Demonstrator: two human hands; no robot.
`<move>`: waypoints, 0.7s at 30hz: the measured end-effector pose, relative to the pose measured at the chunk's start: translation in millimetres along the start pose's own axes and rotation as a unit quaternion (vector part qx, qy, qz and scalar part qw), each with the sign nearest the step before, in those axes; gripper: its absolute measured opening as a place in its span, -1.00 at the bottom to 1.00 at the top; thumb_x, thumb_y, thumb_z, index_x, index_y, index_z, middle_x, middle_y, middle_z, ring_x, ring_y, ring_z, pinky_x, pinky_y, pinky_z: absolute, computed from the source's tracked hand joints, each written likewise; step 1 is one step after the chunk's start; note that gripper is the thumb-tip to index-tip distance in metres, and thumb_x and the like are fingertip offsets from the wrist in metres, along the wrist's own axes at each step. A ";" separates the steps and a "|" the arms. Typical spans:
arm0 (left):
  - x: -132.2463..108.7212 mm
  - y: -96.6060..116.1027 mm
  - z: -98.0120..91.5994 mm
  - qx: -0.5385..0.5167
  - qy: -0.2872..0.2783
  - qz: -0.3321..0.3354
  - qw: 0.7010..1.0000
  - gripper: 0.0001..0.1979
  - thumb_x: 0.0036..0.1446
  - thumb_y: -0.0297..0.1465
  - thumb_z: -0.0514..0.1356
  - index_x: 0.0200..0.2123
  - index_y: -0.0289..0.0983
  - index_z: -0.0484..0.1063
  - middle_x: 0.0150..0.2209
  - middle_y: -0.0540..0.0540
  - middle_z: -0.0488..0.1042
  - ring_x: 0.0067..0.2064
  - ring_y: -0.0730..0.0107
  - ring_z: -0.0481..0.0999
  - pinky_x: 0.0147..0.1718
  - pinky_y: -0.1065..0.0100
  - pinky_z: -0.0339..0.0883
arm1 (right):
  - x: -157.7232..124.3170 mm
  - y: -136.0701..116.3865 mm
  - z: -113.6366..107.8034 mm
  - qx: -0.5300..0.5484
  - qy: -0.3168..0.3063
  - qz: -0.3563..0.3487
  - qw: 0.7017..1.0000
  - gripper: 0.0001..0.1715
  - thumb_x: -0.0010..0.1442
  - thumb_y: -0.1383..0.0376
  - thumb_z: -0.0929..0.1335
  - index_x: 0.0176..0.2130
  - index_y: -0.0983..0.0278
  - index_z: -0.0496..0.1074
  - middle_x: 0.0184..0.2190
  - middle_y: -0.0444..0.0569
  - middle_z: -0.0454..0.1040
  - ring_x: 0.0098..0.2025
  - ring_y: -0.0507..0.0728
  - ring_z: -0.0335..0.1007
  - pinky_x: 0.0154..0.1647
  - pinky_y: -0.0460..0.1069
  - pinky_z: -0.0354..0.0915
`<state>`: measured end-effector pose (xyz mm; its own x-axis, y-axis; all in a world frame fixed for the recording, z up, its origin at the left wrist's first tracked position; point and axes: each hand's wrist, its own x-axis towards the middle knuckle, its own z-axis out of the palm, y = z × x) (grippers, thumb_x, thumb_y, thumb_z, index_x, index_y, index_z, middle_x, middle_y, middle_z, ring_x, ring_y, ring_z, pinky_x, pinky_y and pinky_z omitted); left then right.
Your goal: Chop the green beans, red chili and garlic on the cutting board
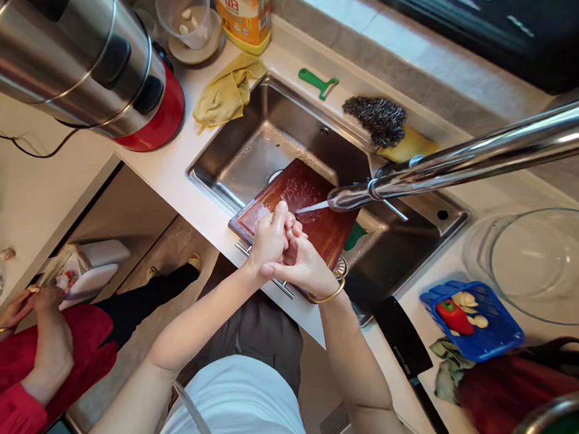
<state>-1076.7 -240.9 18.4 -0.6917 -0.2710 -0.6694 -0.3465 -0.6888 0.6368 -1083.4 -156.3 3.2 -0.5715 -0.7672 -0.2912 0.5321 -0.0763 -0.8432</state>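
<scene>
Over the near side of the sink, my left hand (269, 241) and my right hand (306, 264) are pressed together with fingers curled into each other. Whatever may be between them is hidden. A brown wooden cutting board (328, 230) lies tilted across the sink's front edge, just beneath both hands. From the chrome faucet (356, 197), a stream of water runs down beside my fingers and splashes on the board. The steel double sink (270, 142) shows wet patches. Part of a green object (355, 236) shows beside the board.
A black cleaver (403, 339) lies right of the sink, near a blue basket (495, 333) with red pepper and pale slices. A glass bowl (546, 264), steel scrubber (377, 120), green peeler (320, 82) and yellow cloth (229, 95) surround the sink. Another person's sleeve (9, 402) is at left.
</scene>
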 end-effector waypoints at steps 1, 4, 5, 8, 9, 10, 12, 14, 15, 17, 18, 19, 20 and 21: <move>-0.3 -0.3 -0.7 0.001 0.003 -0.003 1.000 -0.52 0.09 -0.01 0.12 -0.58 -0.27 0.13 -0.63 0.07 0.24 -0.60 0.62 0.31 -0.58 0.55 0.22 | -0.5 -2.0 1.5 0.003 0.003 0.000 1.000 -0.45 -0.21 0.14 0.56 -0.30 0.24 0.29 -0.46 -0.21 0.24 -0.41 0.00 0.27 -0.42 -0.09 0.31; -2.5 -0.3 -2.0 -0.010 0.011 -0.023 1.000 -0.54 0.08 -0.03 0.15 -0.56 -0.28 0.13 -0.62 0.08 0.23 -0.63 0.66 0.25 -0.66 0.57 0.14 | -1.4 -3.5 3.1 0.023 0.009 0.009 1.000 -0.54 -0.10 0.16 0.52 -0.30 0.25 0.28 -0.48 -0.22 0.24 -0.47 -0.03 0.25 -0.49 -0.11 0.29; -3.9 0.2 -2.2 -0.014 0.011 -0.032 0.999 -0.54 0.08 -0.03 0.15 -0.55 -0.28 0.14 -0.61 0.08 0.23 -0.64 0.66 0.24 -0.68 0.57 0.12 | -1.8 -3.1 3.0 0.030 0.007 0.015 0.999 -0.58 -0.06 0.15 0.50 -0.30 0.25 0.28 -0.50 -0.23 0.23 -0.52 -0.04 0.23 -0.54 -0.12 0.27; -10.4 3.7 -2.3 -0.006 0.001 -0.059 0.998 -0.54 0.11 0.00 0.10 -0.52 -0.28 0.17 -0.59 0.05 0.25 -0.66 0.64 0.22 -0.73 0.56 0.08 | -5.0 -3.3 3.3 0.042 0.003 0.031 0.999 -0.65 0.01 0.11 0.45 -0.36 0.24 0.29 -0.58 -0.25 0.22 -0.63 -0.06 0.18 -0.66 -0.12 0.21; -13.2 5.6 -2.3 0.003 -0.003 -0.065 0.998 -0.54 0.13 0.01 0.07 -0.51 -0.28 0.19 -0.59 0.05 0.26 -0.66 0.64 0.22 -0.74 0.56 0.07 | -6.7 -4.2 4.0 0.047 0.006 0.034 0.998 -0.66 0.02 0.10 0.45 -0.38 0.24 0.29 -0.59 -0.25 0.22 -0.64 -0.06 0.19 -0.66 -0.12 0.22; -16.0 7.7 -2.4 0.012 -0.006 -0.071 0.997 -0.54 0.14 0.01 0.05 -0.50 -0.28 0.20 -0.59 0.04 0.26 -0.67 0.63 0.22 -0.75 0.56 0.07 | -8.6 -5.4 5.1 0.052 0.007 0.038 0.998 -0.67 0.02 0.10 0.45 -0.40 0.24 0.29 -0.60 -0.25 0.23 -0.64 -0.05 0.21 -0.66 -0.11 0.23; -20.1 11.4 -2.8 0.028 -0.006 -0.078 0.997 -0.54 0.15 0.01 0.04 -0.49 -0.29 0.22 -0.59 0.04 0.26 -0.66 0.62 0.23 -0.75 0.56 0.07 | -11.7 -7.1 7.2 0.067 0.008 0.047 0.997 -0.67 0.02 0.09 0.44 -0.43 0.23 0.30 -0.61 -0.23 0.27 -0.64 -0.03 0.24 -0.65 -0.10 0.26; -19.0 11.9 -4.6 0.038 -0.008 -0.075 0.996 -0.56 0.15 -0.01 0.05 -0.47 -0.29 0.25 -0.58 0.03 0.28 -0.66 0.61 0.25 -0.74 0.56 0.11 | -10.5 -4.8 6.6 0.094 0.008 0.056 0.994 -0.69 0.02 0.10 0.44 -0.43 0.23 0.31 -0.62 -0.23 0.30 -0.64 -0.02 0.26 -0.65 -0.10 0.27; -15.5 10.1 -6.3 0.043 -0.014 -0.068 0.997 -0.57 0.15 -0.02 0.06 -0.46 -0.30 0.28 -0.56 0.02 0.31 -0.64 0.60 0.28 -0.72 0.55 0.14 | -6.9 -1.3 4.3 0.115 0.009 0.061 0.991 -0.70 0.02 0.11 0.44 -0.42 0.23 0.31 -0.63 -0.23 0.32 -0.64 -0.01 0.27 -0.65 -0.10 0.27; -2.4 2.0 -12.3 0.055 -0.032 -0.038 0.997 -0.63 0.16 -0.09 0.09 -0.39 -0.30 0.35 -0.49 -0.02 0.40 -0.56 0.57 0.38 -0.61 0.54 0.26 | 7.5 10.3 -5.7 0.174 0.033 0.067 0.982 -0.72 0.07 0.12 0.41 -0.43 0.24 0.32 -0.63 -0.21 0.35 -0.63 -0.02 0.29 -0.63 -0.11 0.30; 6.5 -4.0 -16.9 0.064 -0.044 -0.015 0.997 -0.68 0.18 -0.14 0.09 -0.34 -0.30 0.38 -0.43 -0.05 0.44 -0.49 0.54 0.44 -0.52 0.52 0.33 | 17.8 17.7 -13.4 0.209 0.056 0.068 0.974 -0.74 0.11 0.12 0.38 -0.43 0.24 0.32 -0.62 -0.19 0.37 -0.62 -0.02 0.30 -0.60 -0.12 0.32; 16.1 -10.8 -22.8 0.076 -0.054 0.010 0.996 -0.73 0.19 -0.20 0.09 -0.29 -0.30 0.40 -0.35 -0.08 0.48 -0.39 0.50 0.49 -0.40 0.50 0.37 | 29.4 25.3 -22.6 0.247 0.095 0.063 0.962 -0.74 0.15 0.13 0.33 -0.44 0.25 0.31 -0.61 -0.18 0.38 -0.60 -0.03 0.32 -0.57 -0.14 0.34; 25.7 -17.9 -30.1 0.094 -0.059 0.036 0.993 -0.76 0.21 -0.25 0.08 -0.23 -0.30 0.41 -0.25 -0.11 0.50 -0.28 0.47 0.51 -0.28 0.47 0.39 | 41.4 32.4 -32.9 0.281 0.138 0.062 0.948 -0.76 0.18 0.17 0.30 -0.44 0.25 0.32 -0.58 -0.17 0.40 -0.54 -0.03 0.36 -0.50 -0.16 0.37; 34.7 -24.5 -39.0 0.123 -0.055 0.064 0.989 -0.76 0.22 -0.30 0.05 -0.17 -0.30 0.41 -0.15 -0.13 0.49 -0.17 0.43 0.51 -0.16 0.43 0.37 | 52.6 38.7 -43.8 0.310 0.186 0.052 0.931 -0.82 0.20 0.23 0.26 -0.40 0.25 0.33 -0.53 -0.15 0.44 -0.46 -0.04 0.41 -0.42 -0.18 0.39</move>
<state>-1067.5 -259.7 -35.4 -0.8002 -0.2607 -0.5401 -0.3855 -0.4662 0.7962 -1120.3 -171.7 -64.5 -0.6127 -0.5266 -0.5893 0.7887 -0.4558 -0.4126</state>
